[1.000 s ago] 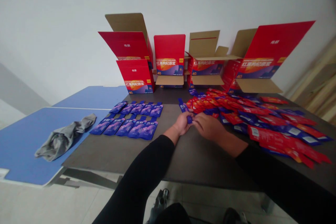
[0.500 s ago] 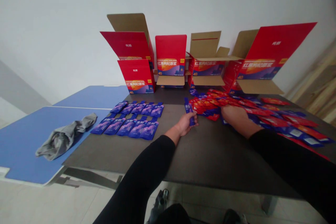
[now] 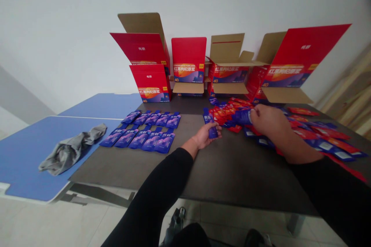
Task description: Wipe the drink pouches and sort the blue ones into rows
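Observation:
My left hand is closed on a purple pouch with white print, held above the dark table. To its right, my right hand pinches another purple pouch, which points left toward the first. Beneath and around the right hand spreads a loose pile of red and purple pouches. Left of my hands, several purple pouches lie face up in two overlapping rows.
Red printed cartons with raised flaps stand along the back of the dark table. On the blue table at the left lies a crumpled grey cloth. A wall is behind the cartons.
My right hand has lifted out of the pile and now shows a purple pouch in its fingers. The pouch in my left hand has turned to show more of its front.

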The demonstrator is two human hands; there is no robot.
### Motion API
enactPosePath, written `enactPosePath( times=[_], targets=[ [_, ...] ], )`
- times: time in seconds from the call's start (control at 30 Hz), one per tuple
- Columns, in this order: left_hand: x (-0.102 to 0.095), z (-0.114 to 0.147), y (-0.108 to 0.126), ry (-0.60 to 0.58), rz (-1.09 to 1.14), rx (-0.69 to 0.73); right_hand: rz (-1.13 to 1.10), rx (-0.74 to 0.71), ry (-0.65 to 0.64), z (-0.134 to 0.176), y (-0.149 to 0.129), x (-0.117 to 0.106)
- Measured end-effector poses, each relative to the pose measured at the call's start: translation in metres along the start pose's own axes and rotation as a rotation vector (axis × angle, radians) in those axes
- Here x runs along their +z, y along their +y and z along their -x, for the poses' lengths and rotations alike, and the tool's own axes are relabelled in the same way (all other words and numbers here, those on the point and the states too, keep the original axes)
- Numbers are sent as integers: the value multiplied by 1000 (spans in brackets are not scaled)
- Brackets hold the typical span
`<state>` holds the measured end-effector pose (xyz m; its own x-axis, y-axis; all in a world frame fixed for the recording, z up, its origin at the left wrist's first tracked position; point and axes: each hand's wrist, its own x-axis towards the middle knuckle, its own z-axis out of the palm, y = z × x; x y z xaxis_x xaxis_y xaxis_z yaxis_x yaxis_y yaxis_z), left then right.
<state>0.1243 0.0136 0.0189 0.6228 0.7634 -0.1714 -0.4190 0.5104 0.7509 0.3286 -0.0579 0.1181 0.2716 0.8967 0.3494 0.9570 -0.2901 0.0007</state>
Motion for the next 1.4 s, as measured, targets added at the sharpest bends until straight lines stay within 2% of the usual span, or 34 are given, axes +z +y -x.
enactPosePath(
  times=[0.1, 0.2, 0.33, 0.4, 0.5, 0.6, 0.67, 0.83, 0.97, 1.1, 1.17, 1.3, 1.4],
  targets=[
    [1, 0, 1, -55, 47, -50, -116, -1, 121, 11, -14, 6],
    [2, -1, 3, -88, 81, -37, -145, -159, 203, 29, -39, 27],
    [2, -2, 5, -101, 89, -4, -125, -463, 115, 47, -69, 59],
    [2, -2, 6, -56, 74, 4, -139, -553, 85, 50, -78, 72],
    [1, -3, 7, 28, 88, 39, -220, -592, 106, 52, -86, 86],
    [-1, -1, 9, 42, 160, 87, -359, -600, 131, 52, -84, 94],
    [-2, 0, 10, 56, 179, 106, -441, -536, 132, 49, -77, 96],
    [-2, 2, 11, 123, 141, 126, -683, -181, 128, 34, -63, 102],
    [-1, -3, 7, 147, 67, 144, -1011, -127, 109, 30, -88, 110],
    [-2, -7, 7, 162, 68, 247, -1148, 58, 111, 30, -128, 119],
    [-3, -7, 9, 141, 76, 254, -1178, 126, 101, 28, -141, 122],
    [-8, -7, 11, 126, 42, 186, -1273, 190, 84, 24, -145, 123],
    [-11, -9, 8, 169, -15, 216, -1455, 225, 90, 21, -138, 125]
  ],
)
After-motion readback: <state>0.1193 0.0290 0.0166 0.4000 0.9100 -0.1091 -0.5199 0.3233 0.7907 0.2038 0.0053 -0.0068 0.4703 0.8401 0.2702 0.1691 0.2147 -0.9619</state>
